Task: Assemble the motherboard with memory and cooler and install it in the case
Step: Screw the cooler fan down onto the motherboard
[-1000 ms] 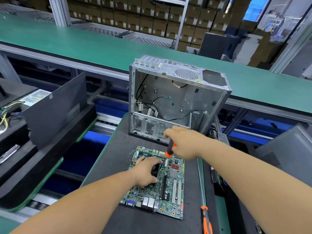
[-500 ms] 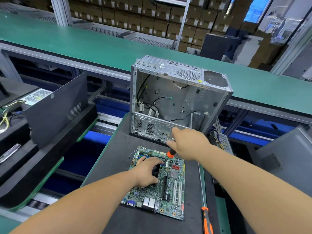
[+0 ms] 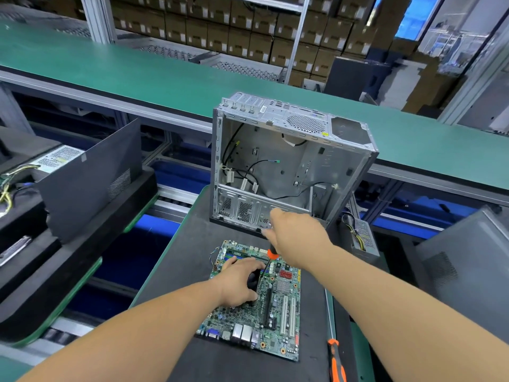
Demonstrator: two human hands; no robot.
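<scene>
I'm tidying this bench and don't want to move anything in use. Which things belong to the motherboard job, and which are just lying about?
In use:
motherboard
black cooler under the left hand
screwdriver in the right hand
open case

Lying about:
spare screwdriver
power supply
dark side panel

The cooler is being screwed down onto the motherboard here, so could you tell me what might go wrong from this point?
1. The right hand drives the screwdriver at a tilt; its tip might slip and scratch the motherboard.
2. The left hand covers most of the cooler, so uneven seating could go unnoticed.
3. The spare screwdriver lies close by the board's right edge and could be knocked by the right forearm.
</scene>
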